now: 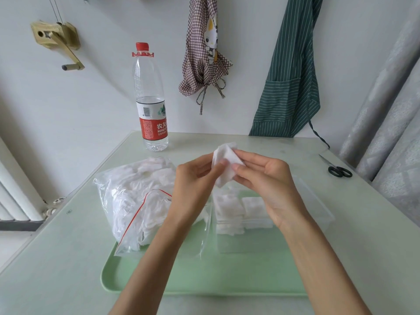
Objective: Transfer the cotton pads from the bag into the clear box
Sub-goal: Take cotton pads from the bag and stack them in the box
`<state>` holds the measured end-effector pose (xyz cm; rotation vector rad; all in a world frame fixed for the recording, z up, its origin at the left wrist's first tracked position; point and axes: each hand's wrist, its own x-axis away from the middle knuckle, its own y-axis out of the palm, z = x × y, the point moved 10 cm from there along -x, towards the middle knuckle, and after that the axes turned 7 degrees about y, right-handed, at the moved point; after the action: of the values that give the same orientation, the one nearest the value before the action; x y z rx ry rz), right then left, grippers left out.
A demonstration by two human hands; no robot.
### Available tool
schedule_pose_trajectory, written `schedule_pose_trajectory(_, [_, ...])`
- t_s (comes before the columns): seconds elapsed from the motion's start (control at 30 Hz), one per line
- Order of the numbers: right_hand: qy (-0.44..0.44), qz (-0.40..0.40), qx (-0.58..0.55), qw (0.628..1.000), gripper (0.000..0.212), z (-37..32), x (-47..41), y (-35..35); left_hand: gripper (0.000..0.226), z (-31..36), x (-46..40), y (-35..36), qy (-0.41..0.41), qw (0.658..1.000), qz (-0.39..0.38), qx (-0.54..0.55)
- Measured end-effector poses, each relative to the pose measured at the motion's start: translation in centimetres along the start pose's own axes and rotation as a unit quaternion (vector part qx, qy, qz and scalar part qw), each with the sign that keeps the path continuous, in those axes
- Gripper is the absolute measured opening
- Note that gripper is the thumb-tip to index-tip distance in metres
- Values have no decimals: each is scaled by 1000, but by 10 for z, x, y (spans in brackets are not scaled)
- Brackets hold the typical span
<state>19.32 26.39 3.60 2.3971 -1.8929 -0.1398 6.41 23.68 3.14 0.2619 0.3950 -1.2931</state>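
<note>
A clear zip bag [134,201] with a red seal strip lies on the left of the green tray [181,276], full of white cotton pads. To its right stands the clear box [318,205] with several white pads stacked inside. Above the box, my left hand [193,187] and my right hand [266,185] together pinch one white cotton pad [225,162] by its edges. The pad is held up in the air, slightly crumpled.
A water bottle [151,98] with a red cap stands at the table's back. Black scissors [338,170] lie at the right edge. A checked apron [204,48] and a green striped apron [293,71] hang on the wall. A radiator [13,201] is at the left.
</note>
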Motion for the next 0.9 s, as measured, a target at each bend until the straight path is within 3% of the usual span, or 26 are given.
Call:
schedule_pose_trajectory(0.13, [1,8,30,1000,30,-11,2,-13,19,-22,3,-8,-128,986,33,104])
schedule_pose_trajectory(0.23, [21,46,-7,999,32,-20,-1,-45,17,-27,3,-10,-172,975,21,137])
schedule_pose_trajectory(0.37, [66,-107,-109,986,29,-30,12,-29,15,-23,7,-3,-193,975,-45,102])
schedule_pose_trajectory(0.47, [67,-168,-35,983,29,-27,19,-6,17,-22,11,7,-213,967,-88,107])
schedule_pose_trajectory(0.53, [50,-133,-57,988,27,-21,12,0,21,-18,10,11,-203,965,-78,144])
schedule_pose_trajectory(0.63, [9,6,-154,988,21,-13,4,-6,23,-9,6,17,-160,962,-38,218])
schedule_pose_trajectory(0.73, [-38,100,-110,988,18,-10,7,-11,24,0,6,22,-124,958,-14,259])
schedule_pose_trajectory(0.9, [-74,113,-32,990,21,-20,9,-16,24,-6,6,19,-138,955,-8,263])
